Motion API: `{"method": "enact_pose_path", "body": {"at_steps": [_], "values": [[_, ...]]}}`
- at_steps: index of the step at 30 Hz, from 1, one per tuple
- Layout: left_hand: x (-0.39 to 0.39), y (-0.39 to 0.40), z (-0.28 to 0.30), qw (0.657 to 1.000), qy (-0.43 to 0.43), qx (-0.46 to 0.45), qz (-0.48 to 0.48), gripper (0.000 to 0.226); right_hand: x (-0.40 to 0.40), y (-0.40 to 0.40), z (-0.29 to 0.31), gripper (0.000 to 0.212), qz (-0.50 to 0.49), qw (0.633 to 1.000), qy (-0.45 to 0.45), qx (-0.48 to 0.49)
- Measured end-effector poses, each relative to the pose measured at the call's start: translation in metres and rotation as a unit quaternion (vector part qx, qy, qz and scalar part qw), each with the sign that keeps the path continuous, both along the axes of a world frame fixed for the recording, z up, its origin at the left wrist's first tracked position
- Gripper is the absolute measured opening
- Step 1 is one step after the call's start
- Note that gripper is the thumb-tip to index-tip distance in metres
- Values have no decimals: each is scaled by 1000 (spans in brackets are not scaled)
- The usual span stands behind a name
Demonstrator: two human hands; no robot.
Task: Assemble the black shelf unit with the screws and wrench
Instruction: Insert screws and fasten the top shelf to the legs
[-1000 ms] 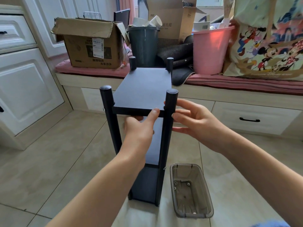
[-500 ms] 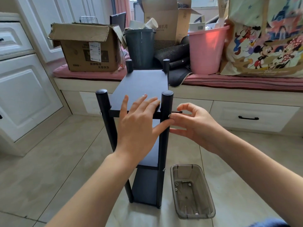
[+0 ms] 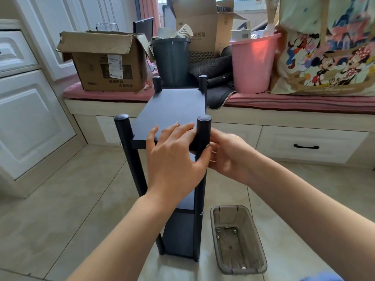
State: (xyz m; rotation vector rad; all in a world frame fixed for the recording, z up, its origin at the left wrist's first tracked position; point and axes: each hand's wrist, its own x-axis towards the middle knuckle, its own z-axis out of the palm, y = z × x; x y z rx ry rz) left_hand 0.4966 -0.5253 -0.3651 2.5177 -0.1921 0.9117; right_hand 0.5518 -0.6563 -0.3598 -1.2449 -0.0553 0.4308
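The black shelf unit (image 3: 174,106) stands upright on the tiled floor with four round posts. My left hand (image 3: 174,159) lies on the near edge of its top board, fingers straight, thumb pressed against the near right post (image 3: 203,126). My right hand (image 3: 231,157) is against that post's right side, fingers curled and pinching at a small silver screw (image 3: 208,146). The thin black wrench in its fingers is almost wholly hidden. Another screw head (image 3: 201,213) shows lower on the same post.
A clear grey plastic tray (image 3: 259,250) with a few small screws lies on the floor right of the shelf. Behind stands a window bench with a cardboard box (image 3: 105,63), a dark bin (image 3: 171,61), a pink bucket (image 3: 252,63) and a printed bag (image 3: 328,47). White cabinets line the left.
My left hand rose from the shelf's front edge onto the top board, thumb against the post. My right hand closed in on the post and pinches at the screw.
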Motion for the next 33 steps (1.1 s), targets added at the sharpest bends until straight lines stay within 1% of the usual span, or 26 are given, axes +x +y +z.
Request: {"method": "enact_pose_path", "body": {"at_steps": [2, 5, 8, 11, 16, 19, 21, 24, 27, 30, 33], "values": [[-1, 0, 1, 1000, 4, -6, -1, 48, 0, 1, 0, 23, 6, 1000, -8, 4], [-2, 1, 1, 1000, 15, 2, -3, 51, 3, -2, 0, 28, 8, 1000, -25, -13], [-3, 2, -1, 1000, 14, 17, -2, 52, 4, -4, -1, 23, 0, 998, -45, -40], [-3, 1, -2, 1000, 12, 27, 6, 52, 4, -3, -1, 24, -2, 997, -60, -55], [-3, -1, -4, 999, -4, 28, 15, 48, 2, -6, -2, 25, 12, 998, -50, -38], [-2, 0, -5, 999, -18, 26, 17, 47, 2, -22, -6, 33, 36, 998, -45, -27], [-1, -1, -4, 999, -23, 24, 17, 47, 5, -39, -13, 32, 33, 999, -31, -27], [0, -2, -6, 999, -37, 21, 11, 52, 12, -71, -40, 27, 9, 999, 5, -48], [1, -4, -8, 998, -56, 20, 16, 53, 20, -97, -81, 28, 20, 996, 43, -82], [3, -6, -10, 997, -66, 16, 21, 51, 26, -116, -133, 32, 56, 986, 61, -142], [4, -8, -14, 995, -91, 20, 25, 48, 29, -127, -198, 24, 46, 974, 88, -202]]}}
